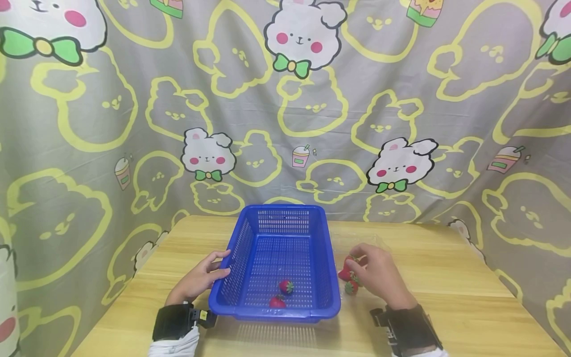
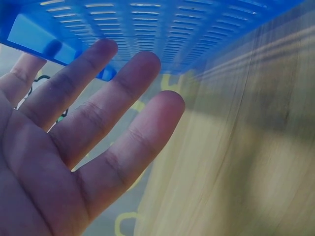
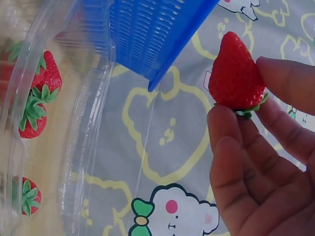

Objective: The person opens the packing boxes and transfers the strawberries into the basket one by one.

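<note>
My right hand (image 1: 376, 271) pinches a red strawberry (image 3: 235, 71) by its leafy end, between thumb and fingertips, to the right of the blue plastic basket (image 1: 332, 277). Below that hand, more strawberries (image 3: 32, 123) with green leaves lie in a clear plastic container (image 3: 81, 123). Inside the basket, near its front wall, are two strawberries: one (image 1: 286, 286) with its leaves to the right, the other (image 1: 277, 301) partly hidden by the rim. My left hand (image 1: 200, 276) is at the basket's left side, fingertips right at the wall; its fingers (image 2: 133, 147) look extended in the left wrist view.
Everything stands on a light wooden table (image 1: 450, 277). A grey curtain (image 1: 250, 114) with yellow outlines and white rabbit faces hangs behind the table and along both sides. The basket's slotted walls rise between the two hands.
</note>
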The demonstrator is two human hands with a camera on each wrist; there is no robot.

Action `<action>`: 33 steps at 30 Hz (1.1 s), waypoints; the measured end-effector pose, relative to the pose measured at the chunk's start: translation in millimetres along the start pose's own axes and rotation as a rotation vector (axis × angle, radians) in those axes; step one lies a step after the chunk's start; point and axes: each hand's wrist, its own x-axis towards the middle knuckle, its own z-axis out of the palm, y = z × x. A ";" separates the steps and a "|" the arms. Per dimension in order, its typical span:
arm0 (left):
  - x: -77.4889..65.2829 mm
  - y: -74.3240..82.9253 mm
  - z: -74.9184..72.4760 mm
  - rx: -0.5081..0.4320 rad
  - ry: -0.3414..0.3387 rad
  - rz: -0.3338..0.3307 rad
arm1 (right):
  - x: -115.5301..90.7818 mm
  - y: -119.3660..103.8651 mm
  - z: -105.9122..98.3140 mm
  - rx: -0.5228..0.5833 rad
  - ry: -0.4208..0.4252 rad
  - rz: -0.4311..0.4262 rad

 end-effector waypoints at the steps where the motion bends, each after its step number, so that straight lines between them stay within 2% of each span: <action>1: 0.0 -0.2 0.0 -0.002 0.001 0.001 | 0.1 -0.6 0.5 0.001 0.002 -0.003; 8: 0.4 -0.8 0.3 0.001 0.007 0.005 | 1.1 -4.4 6.2 0.042 -0.011 -0.009; 17: 0.8 -1.4 0.5 0.000 0.013 0.000 | -0.8 -8.8 13.7 0.150 -0.071 0.015; 25: 1.2 -0.6 0.6 0.001 0.015 0.003 | -1.0 -11.3 20.2 0.108 -0.027 -0.103; 33: 0.7 -2.1 0.0 -0.022 0.003 0.007 | -1.8 -13.1 27.9 0.060 0.010 -0.159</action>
